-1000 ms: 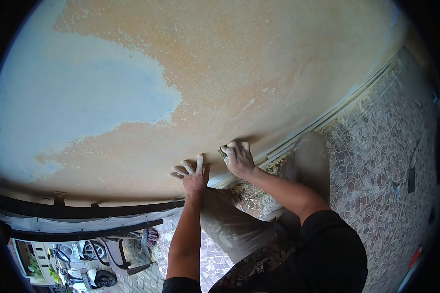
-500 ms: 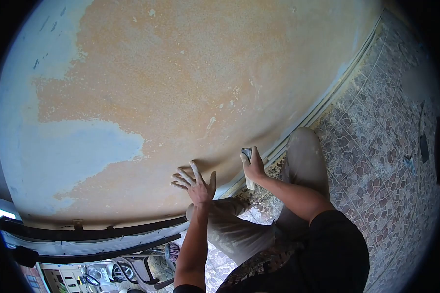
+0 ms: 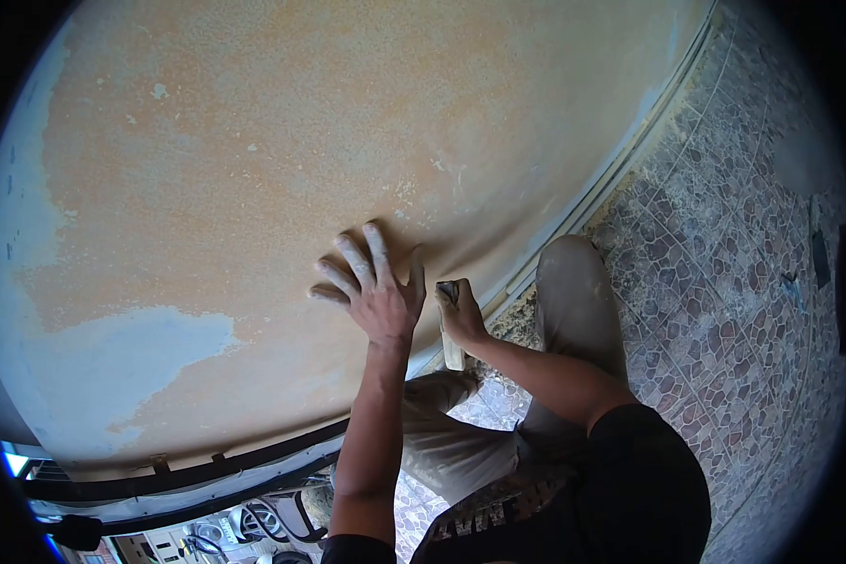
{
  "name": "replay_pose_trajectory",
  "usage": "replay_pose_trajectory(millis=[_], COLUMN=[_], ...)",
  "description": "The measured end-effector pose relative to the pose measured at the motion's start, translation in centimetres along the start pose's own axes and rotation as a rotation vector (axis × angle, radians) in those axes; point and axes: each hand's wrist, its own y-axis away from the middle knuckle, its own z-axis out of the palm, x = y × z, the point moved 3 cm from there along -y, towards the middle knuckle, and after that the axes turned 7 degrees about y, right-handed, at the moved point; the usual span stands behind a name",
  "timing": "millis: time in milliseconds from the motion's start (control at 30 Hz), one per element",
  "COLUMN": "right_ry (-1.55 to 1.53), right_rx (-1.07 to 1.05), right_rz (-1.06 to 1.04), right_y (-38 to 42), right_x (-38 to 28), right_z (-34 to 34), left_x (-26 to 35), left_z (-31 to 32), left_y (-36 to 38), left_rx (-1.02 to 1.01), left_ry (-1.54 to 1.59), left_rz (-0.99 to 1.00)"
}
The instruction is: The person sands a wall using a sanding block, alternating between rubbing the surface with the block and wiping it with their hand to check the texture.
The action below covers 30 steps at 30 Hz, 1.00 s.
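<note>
My left hand (image 3: pixel 378 296) lies on the wall (image 3: pixel 282 188), fingers spread and coated with pale dust; nothing is in it. Lower and to its right, my right hand (image 3: pixel 462 320) is wrapped round a dusty block-like hand tool (image 3: pixel 454 355). A dark end of the tool pokes out above the fingers and a pale, flat end below them; its exact kind cannot be made out. The tool is close to the wall near its base. Worn orange-beige covers most of the wall, with a pale bluish patch (image 3: pixel 150 352) at the lower left.
My bent knee (image 3: pixel 578 273) is beside the wall's base trim (image 3: pixel 620 183). The stone-patterned floor (image 3: pixel 714 348) carries pale dust and bits of debris. A dark rail (image 3: pixel 254 456) runs along the wall's edge, with a parked motorbike (image 3: pixel 254 519) beyond.
My left hand has slid up the wall with its fingers still spread. My right hand has moved slightly left with the tool in it. The view has shifted a little.
</note>
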Motion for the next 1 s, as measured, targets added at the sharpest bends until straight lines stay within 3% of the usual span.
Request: replay_pose_trajectory(millis=[67, 133, 233, 300, 400, 500, 567, 700, 867, 1000], right_ry=[-0.065, -0.062, -0.075, -0.086, -0.12, -0.098, -0.225, -0.296, -0.31, -0.273], right_rx=[0.01, 0.044, 0.047, 0.01, 0.08, 0.081, 0.076, 0.076, 0.035, -0.017], right_rz=[0.088, 0.052, 0.061, 0.107, -0.019, 0.111, 0.228, 0.187, 0.174, 0.196], right_y=[-0.1, 0.0, 0.3, 0.5, 0.0, -0.2, 0.2, -0.3, -0.1, 0.8], right_x=[-0.5, -0.5, -1.3, -1.2, -0.5, -0.1, -1.7, -1.3, -1.5, -2.0], right_z=[-0.3, -0.1, -0.5, -0.3, 0.0, -1.0, -2.0, -2.1, -1.6, -0.9], left_x=[1.3, 2.8, 5.4, 6.5, 7.9, 7.4, 5.4, -0.1, -8.0, -9.3], left_z=[1.4, 0.9, 0.0, 0.5, 0.5, 1.2, 1.3, 0.2, -1.1, -2.2], left_y=[0.9, 0.1, -3.0, -4.5, -5.4, -4.1, -2.1, 3.5, 13.0, 15.4], left_rx=[-0.258, -0.311, -0.638, -0.656, -0.685, -0.727, -0.719, -0.683, -0.798, -0.825], left_ry=[-0.026, 0.072, 0.131, 0.123, 0.118, 0.118, 0.124, 0.116, -0.081, -0.056], left_rz=[0.078, 0.046, 0.215, 0.299, 0.387, 0.473, 0.447, 0.345, 0.123, -0.011])
